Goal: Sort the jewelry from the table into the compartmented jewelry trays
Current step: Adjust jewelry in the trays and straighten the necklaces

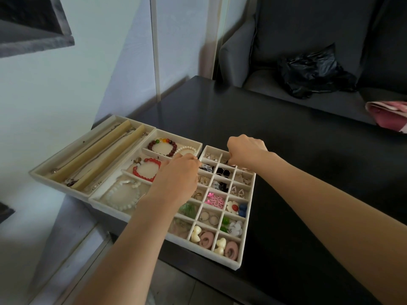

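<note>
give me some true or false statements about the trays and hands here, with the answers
1. Three trays sit side by side at the table's left edge. True: the necklace tray, the bracelet tray and the grid tray.
2. The red bead bracelet lies in the grid tray. False: it lies in the bracelet tray.
3. The pink flower pieces lie in a grid compartment. True.
4. The right hand rests on the sofa. False: it reaches into the far end of the grid tray, fingers curled.
5. The black bag lies on the table. False: it lies on the sofa.
</note>
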